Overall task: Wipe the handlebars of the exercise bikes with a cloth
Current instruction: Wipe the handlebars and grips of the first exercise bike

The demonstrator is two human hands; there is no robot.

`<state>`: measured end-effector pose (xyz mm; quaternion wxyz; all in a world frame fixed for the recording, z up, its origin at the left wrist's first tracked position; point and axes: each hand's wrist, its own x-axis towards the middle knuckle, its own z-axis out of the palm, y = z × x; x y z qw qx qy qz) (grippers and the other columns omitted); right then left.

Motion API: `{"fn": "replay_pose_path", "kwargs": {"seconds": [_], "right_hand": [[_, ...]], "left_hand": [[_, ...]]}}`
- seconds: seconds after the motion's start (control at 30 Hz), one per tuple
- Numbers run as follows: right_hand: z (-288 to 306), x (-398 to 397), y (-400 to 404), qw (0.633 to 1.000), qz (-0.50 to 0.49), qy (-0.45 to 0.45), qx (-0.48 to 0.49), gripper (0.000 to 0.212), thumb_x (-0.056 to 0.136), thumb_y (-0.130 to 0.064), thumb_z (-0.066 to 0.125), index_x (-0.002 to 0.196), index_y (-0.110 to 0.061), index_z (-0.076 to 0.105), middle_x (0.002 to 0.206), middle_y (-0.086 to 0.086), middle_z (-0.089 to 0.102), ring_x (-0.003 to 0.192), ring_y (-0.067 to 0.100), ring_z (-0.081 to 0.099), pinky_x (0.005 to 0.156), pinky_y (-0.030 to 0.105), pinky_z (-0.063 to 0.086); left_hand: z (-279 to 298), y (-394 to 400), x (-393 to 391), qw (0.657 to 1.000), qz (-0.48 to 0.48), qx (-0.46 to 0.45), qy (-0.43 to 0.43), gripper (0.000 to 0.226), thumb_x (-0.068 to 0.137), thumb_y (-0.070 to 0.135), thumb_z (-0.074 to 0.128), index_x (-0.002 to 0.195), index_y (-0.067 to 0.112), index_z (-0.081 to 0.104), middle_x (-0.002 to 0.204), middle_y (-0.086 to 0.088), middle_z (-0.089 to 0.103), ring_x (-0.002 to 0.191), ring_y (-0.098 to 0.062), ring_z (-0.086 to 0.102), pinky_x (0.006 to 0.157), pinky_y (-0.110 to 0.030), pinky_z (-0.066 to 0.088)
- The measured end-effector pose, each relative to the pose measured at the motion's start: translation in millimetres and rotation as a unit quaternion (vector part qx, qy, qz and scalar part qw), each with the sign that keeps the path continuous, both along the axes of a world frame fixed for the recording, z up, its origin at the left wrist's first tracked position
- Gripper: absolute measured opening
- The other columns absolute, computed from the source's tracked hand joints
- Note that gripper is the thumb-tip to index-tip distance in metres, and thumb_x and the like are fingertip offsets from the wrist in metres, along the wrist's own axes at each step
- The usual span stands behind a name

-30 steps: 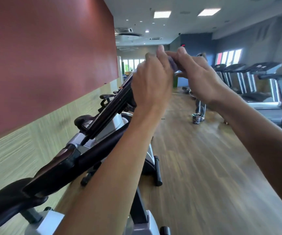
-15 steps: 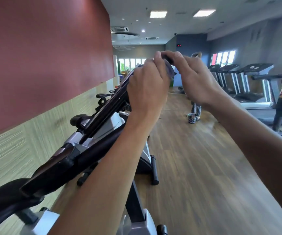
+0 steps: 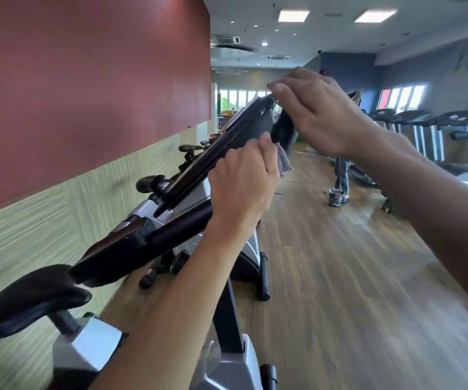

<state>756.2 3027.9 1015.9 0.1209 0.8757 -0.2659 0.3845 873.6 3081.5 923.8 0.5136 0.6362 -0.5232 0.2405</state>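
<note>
Your left hand (image 3: pixel 242 181) pinches a grey cloth (image 3: pixel 283 161) beside the bike's black handlebar (image 3: pixel 283 130), while your right hand (image 3: pixel 320 111), fingers curled, grips the handlebar's top.

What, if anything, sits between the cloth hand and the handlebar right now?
Nothing visible does. The left hand holds the cloth right against the handlebar, and the right hand is on that bar's top end.

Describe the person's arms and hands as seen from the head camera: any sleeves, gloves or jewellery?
Both forearms are bare as far as the frame shows; no sleeves visible. The left hand and right hand wear no gloves, and no watch, ring or wristband shows. Motion blur softens fine detail.
</note>
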Motion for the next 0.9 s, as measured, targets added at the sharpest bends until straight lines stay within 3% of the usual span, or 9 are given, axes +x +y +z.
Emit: {"fn": "replay_pose_path", "kwargs": {"seconds": [0.1, 0.23, 0.3, 0.37, 0.43, 0.53, 0.67, 0.77, 0.9], "right_hand": [[-8.9, 1.6, -4.3, 1.0, 0.018, -0.021, -0.014, 0.043, 0.11, -0.026, 0.034, 0.117, 0.001, 0.067, 0.115, 0.017, 0.059, 0.111, 0.029, 0.055, 0.097, 0.026, 0.036], [-20.7, -2.4, -3.1, 0.999, 0.013, -0.025, -0.039, 0.041, 0.109, -0.026, 0.035, 0.128, -0.003, 0.064, 0.128, 0.018, 0.052, 0.125, 0.032, 0.047, 0.103, 0.022, 0.029], [-32.4, -6.0, -2.5, 0.996, -0.022, 0.01, -0.089, 0.041, 0.109, -0.03, 0.035, 0.134, -0.009, 0.06, 0.147, 0.015, 0.042, 0.143, 0.032, 0.032, 0.117, 0.03, 0.023], [-43.3, -8.8, -4.5, 0.99, -0.036, 0.028, -0.13, 0.04, 0.11, -0.031, 0.035, 0.137, -0.012, 0.058, 0.158, 0.012, 0.032, 0.153, 0.031, 0.015, 0.122, 0.028, 0.009], [-48.8, -7.7, -5.4, 0.991, -0.012, 0.017, -0.135, 0.036, 0.109, -0.028, 0.038, 0.133, -0.011, 0.06, 0.158, 0.016, 0.031, 0.153, 0.035, 0.013, 0.12, 0.016, 0.001], [-47.7, -2.5, -5.3, 0.992, 0.026, -0.008, -0.126, 0.028, 0.106, -0.018, 0.045, 0.123, -0.011, 0.066, 0.15, 0.025, 0.033, 0.143, 0.041, 0.024, 0.116, 0.012, 0.007], [-45.4, 1.7, -2.0, 0.993, 0.029, -0.02, -0.117, 0.027, 0.103, -0.013, 0.045, 0.118, -0.009, 0.067, 0.144, 0.028, 0.034, 0.132, 0.044, 0.032, 0.108, 0.008, 0.012], [-44.6, 4.7, -2.5, 0.993, 0.019, -0.035, -0.107, 0.028, 0.103, -0.015, 0.043, 0.12, -0.009, 0.066, 0.145, 0.028, 0.034, 0.132, 0.044, 0.033, 0.107, 0.006, 0.013], [-45.4, 9.1, -2.5, 0.994, 0.027, -0.064, -0.08, 0.032, 0.099, -0.013, 0.041, 0.123, -0.01, 0.064, 0.145, 0.026, 0.033, 0.126, 0.034, 0.031, 0.108, 0.009, 0.014]], "left_hand": [[-21.0, 15.8, 19.9, 0.996, 0.01, -0.046, -0.075, 0.044, 0.106, 0.035, 0.034, 0.067, 0.021, 0.051, 0.056, 0.005, 0.046, 0.047, -0.019, 0.039, 0.042, -0.027, 0.019], [-35.0, 26.3, 36.1, 0.995, 0.026, -0.016, -0.095, 0.042, 0.103, 0.033, 0.037, 0.064, 0.022, 0.047, 0.056, 0.001, 0.054, 0.048, -0.019, 0.037, 0.046, -0.026, 0.026], [-49.4, 39.6, 53.1, 0.994, 0.051, 0.002, -0.096, 0.042, 0.102, 0.031, 0.038, 0.063, 0.021, 0.048, 0.056, -0.001, 0.055, 0.049, -0.02, 0.039, 0.048, -0.027, 0.03], [-61.9, 54.9, 68.9, 0.991, 0.094, 0.017, -0.095, 0.044, 0.102, 0.029, 0.034, 0.063, 0.016, 0.053, 0.056, -0.002, 0.052, 0.049, -0.021, 0.041, 0.047, -0.027, 0.031], [-67.2, 64.1, 76.4, 0.989, 0.12, 0.048, -0.071, 0.045, 0.101, 0.028, 0.03, 0.064, 0.016, 0.05, 0.056, 0.0, 0.047, 0.051, -0.021, 0.042, 0.047, -0.028, 0.03], [-51.8, 54.6, 56.1, 0.986, 0.141, 0.084, 0.002, 0.046, 0.101, 0.027, 0.028, 0.061, 0.014, 0.048, 0.056, 0.001, 0.046, 0.056, -0.025, 0.049, 0.05, -0.032, 0.033], [-16.8, 16.0, 3.1, 0.992, 0.12, 0.038, 0.004, 0.05, 0.102, 0.029, 0.031, 0.074, 0.012, 0.069, 0.072, -0.01, 0.069, 0.069, -0.035, 0.066, 0.055, -0.034, 0.034], [-21.0, 14.5, 7.7, 0.995, 0.083, 0.01, -0.048, 0.047, 0.103, 0.029, 0.036, 0.075, 0.011, 0.069, 0.07, -0.008, 0.068, 0.065, -0.033, 0.066, 0.053, -0.032, 0.032], [-65.6, 44.5, 58.3, 0.981, 0.124, -0.013, -0.152, 0.041, 0.102, 0.021, 0.037, 0.07, 0.012, 0.062, 0.06, -0.003, 0.058, 0.054, -0.023, 0.055, 0.051, -0.031, 0.037]]}}
